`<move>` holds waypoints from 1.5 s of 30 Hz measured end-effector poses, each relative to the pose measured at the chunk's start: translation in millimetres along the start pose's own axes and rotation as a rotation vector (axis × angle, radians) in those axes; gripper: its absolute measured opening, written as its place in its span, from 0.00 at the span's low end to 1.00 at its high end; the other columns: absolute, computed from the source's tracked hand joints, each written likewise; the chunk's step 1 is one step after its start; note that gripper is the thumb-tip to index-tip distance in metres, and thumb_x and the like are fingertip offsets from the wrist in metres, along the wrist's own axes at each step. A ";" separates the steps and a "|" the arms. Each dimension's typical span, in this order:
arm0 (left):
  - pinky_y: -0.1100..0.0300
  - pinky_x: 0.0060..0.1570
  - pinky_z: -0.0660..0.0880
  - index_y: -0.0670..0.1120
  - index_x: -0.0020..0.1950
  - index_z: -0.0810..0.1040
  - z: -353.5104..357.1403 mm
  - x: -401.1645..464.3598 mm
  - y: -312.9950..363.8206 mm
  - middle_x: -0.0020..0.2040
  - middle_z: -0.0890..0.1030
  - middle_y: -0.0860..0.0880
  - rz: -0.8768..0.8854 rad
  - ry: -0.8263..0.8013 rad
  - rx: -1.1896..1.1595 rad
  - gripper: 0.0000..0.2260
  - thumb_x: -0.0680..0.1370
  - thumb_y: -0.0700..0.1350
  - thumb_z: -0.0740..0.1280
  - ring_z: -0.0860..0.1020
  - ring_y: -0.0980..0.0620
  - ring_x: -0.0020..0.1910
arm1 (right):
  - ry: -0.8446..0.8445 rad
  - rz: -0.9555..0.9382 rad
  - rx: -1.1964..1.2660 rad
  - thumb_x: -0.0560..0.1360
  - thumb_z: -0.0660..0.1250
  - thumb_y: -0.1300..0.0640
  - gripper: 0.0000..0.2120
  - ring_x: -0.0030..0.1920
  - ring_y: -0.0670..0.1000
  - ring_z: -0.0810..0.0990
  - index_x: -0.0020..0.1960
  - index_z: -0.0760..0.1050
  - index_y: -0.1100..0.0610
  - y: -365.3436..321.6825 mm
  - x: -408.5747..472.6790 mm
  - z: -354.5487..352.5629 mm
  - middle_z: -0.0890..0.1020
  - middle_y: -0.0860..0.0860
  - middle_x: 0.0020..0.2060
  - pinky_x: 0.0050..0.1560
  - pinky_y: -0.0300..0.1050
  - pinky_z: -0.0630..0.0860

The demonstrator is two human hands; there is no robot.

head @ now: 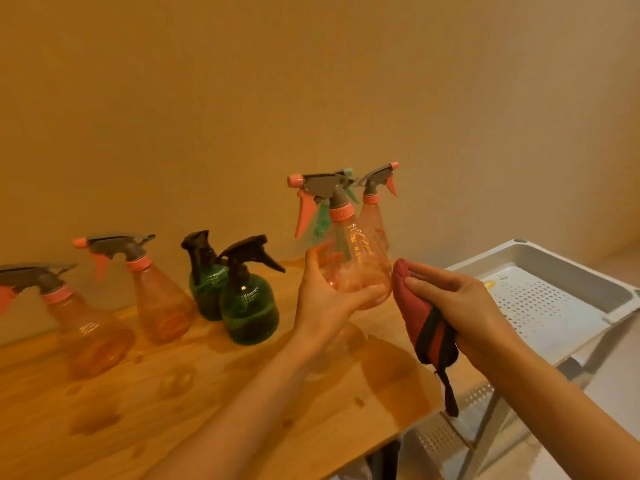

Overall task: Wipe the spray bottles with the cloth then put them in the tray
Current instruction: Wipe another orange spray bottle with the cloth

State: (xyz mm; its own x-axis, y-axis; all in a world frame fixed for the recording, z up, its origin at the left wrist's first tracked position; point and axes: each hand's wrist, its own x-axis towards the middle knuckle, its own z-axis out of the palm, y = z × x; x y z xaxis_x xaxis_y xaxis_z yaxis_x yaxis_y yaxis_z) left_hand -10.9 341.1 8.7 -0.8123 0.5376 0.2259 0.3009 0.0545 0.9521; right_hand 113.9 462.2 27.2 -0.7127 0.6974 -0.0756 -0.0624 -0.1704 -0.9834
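Cupping the rounded base of a clear orange plastic spray bottle with a grey head and coral trigger (356, 258), the left hand (329, 299) holds it upright above the wooden bench (242, 393), its fingers (372, 293) curled under the base and the thumb up the near side. The right hand (460, 306) pinches a folded red cloth with black edging (422, 320) between thumb and fingers, just beside the bottle's right flank; whether the cloth touches it cannot be told.

The white perforated plastic tray (561, 271) sits right of the bench's end, on a white frame, with nothing visible in it but a small yellow mark.

Behind the held bottle, near the wall, stand another orange spray bottle (375, 209) and a green-trimmed one (323, 223), mostly hidden. Leftward on the bench stand two round dark green bottles with black heads (249, 306) and two more orange bottles (162, 299), well apart from the hands.
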 end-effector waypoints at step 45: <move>0.62 0.65 0.64 0.52 0.80 0.57 47.8 48.2 -42.5 0.73 0.62 0.51 -0.041 -0.054 0.276 0.40 0.74 0.49 0.77 0.65 0.51 0.74 | 0.028 0.199 -0.142 0.76 0.71 0.65 0.07 0.42 0.54 0.81 0.53 0.81 0.58 11.5 76.4 -25.8 0.82 0.57 0.42 0.38 0.45 0.76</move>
State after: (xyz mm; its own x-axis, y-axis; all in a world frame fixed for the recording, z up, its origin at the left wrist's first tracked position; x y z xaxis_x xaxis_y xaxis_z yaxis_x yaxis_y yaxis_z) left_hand -39.0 404.9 -30.8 -0.8012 0.5739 0.1698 0.3986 0.3001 0.8666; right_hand 76.7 531.4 5.9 -0.6813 0.6792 -0.2731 0.1774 -0.2088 -0.9617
